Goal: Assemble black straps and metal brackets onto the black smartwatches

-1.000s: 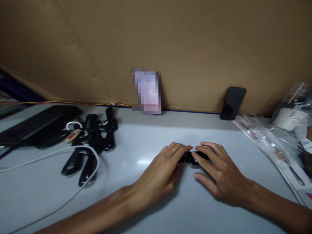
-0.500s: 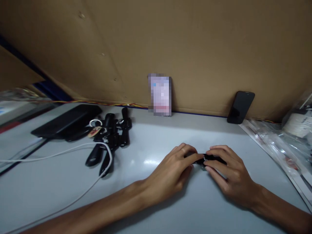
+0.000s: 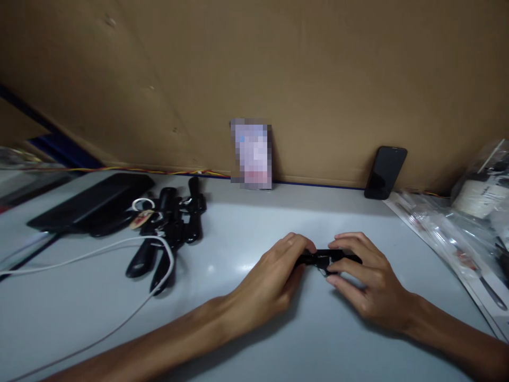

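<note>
A tall wall of brown cardboard (image 3: pixel 318 79) rises behind a pale grey worktop (image 3: pixel 238 223), with a thin yellow and red wire (image 3: pixel 159 171) running along the seam where the two meet. Near the middle of the worktop, both hands meet over a small black part (image 3: pixel 324 259) that lies low, at or just above the surface. The left hand (image 3: pixel 274 278) comes in from the lower left, its fingers curled and its grip closed on the left end of the part. The right hand (image 3: pixel 366 284) comes in from the lower right, its thumb and fingers pinched on the right end, so each grip is clamped on the same piece. The middle of the part shows as a dark bar between the two sets of fingertips; its finer shape is too dim to make out.

To the left, well apart from the hands, lies a heap of black clips (image 3: pixel 170 228) with a small tag among them, and a white cable (image 3: pixel 99 249) loops around the heap and trails off the left edge. Behind the heap sits a flat black case (image 3: pixel 91 204). A blurred card (image 3: pixel 252 154) leans against the cardboard at the back. Further right a black phone (image 3: pixel 385 172) also leans there. Clear plastic bags (image 3: pixel 449 228) lie along the right edge.
</note>
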The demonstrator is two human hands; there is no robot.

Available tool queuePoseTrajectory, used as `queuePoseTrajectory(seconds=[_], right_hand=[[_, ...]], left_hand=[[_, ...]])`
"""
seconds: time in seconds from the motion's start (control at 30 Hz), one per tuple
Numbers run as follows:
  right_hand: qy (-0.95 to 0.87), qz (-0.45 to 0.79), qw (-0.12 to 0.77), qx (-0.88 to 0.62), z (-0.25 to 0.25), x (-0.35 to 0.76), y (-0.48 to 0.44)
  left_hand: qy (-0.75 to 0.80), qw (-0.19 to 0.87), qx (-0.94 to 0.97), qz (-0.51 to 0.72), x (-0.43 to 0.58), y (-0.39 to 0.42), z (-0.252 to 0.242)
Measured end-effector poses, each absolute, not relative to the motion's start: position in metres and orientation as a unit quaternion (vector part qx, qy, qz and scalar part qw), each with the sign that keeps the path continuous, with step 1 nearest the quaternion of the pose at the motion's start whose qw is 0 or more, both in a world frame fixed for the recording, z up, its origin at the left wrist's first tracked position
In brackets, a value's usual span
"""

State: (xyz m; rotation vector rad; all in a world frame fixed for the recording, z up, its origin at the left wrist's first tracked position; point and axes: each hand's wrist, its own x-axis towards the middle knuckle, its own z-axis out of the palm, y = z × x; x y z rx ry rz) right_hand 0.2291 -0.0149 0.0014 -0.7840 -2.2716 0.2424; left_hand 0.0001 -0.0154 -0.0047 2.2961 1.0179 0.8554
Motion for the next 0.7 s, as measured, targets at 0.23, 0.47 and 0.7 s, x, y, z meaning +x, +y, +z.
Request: queuePoseTrajectory(seconds=[0.23,0.47,0.7], right_hand=[[-0.849,0.118,0.363,-0.365,-0.0024,0.2307,-0.0086],[-0.865,0.105,0.369,-0.322,0.0004,0.2297,-0.0119],[-0.88,0.138,0.328,-0.315,0.0,0.2306,-0.0115]], left_hand=[[0.353,0.225,0.859,0.293,0.0006,-0.0144,-0.0065],[0.35,0.222,0.859,0.3,0.0013,-0.0142,-0.0072],[0.352,0.223,0.86,0.297,0.0011,-0.0147,-0.0056]])
